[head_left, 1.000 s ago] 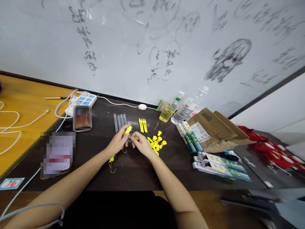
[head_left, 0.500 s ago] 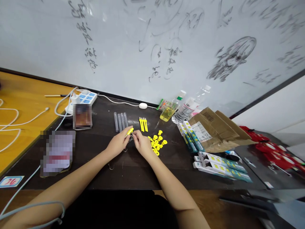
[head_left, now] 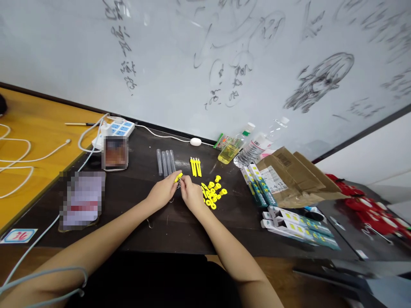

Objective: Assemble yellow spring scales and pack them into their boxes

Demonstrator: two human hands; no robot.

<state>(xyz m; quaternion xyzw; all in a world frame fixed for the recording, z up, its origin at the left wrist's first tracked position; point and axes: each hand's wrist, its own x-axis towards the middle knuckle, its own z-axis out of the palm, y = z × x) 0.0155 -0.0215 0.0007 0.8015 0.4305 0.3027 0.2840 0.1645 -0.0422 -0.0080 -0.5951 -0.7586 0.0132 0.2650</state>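
My left hand [head_left: 161,192] is closed on a small yellow plastic piece [head_left: 178,176], which sticks up past the fingertips. Right beside it, my right hand [head_left: 193,196] pinches a thin metal wire piece [head_left: 179,184] at the yellow piece's end; the fingers hide most of this spot. Several clear plastic tubes [head_left: 166,163] lie side by side beyond the left hand. Slim yellow rods with metal ends [head_left: 195,167] rest in a row behind the right hand. Loose yellow caps and rings [head_left: 213,193] are heaped to its right. A thin wire hook [head_left: 149,223] lies near my left forearm.
Long printed boxes [head_left: 298,222], a torn cardboard package [head_left: 289,171] and two bottles [head_left: 231,149] stand at the right. A power strip [head_left: 123,128], cables and a blurred phone-shaped item [head_left: 82,201] occupy the left. A whiteboard [head_left: 180,85] borders the dark table's back.
The view has shifted slightly, so the scene sits a little further right. Both hands stay together, and the yellow piece is turned more upright in the left fingers.
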